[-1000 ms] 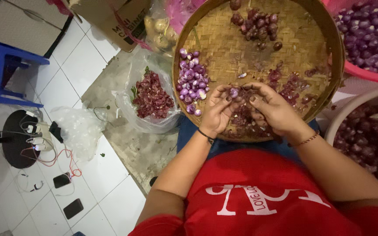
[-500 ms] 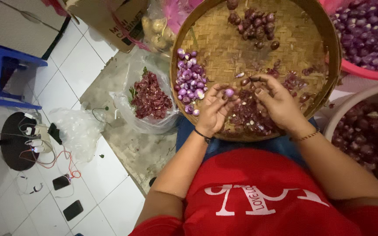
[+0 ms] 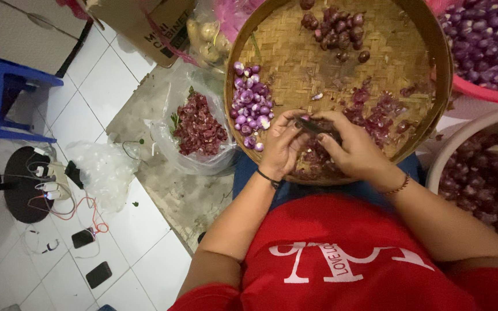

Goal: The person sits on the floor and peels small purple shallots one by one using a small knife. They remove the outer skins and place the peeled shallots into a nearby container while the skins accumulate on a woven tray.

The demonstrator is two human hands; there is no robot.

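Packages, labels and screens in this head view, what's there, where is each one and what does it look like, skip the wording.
Cardboard box: top left of the woven tray, brown, printed side, pink strap across it.
Clear plastic bag: on the floor left of the tray, open, holding reddish peelings.
Crumpled clear bag: further left, on white tiles.
Two phones: bottom left on the floor, flat dark rectangles, screens off.
Shirt print: white lettering on red.

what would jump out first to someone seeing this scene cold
The big round woven tray on the person's lap fills the upper middle, with the left hand and right hand meeting at its near edge over a small shallot. A pale purple pile of peeled shallots sits at the tray's left side, a dark unpeeled cluster at its far side. On the floor to the left, a clear bag of reddish peelings lies open.
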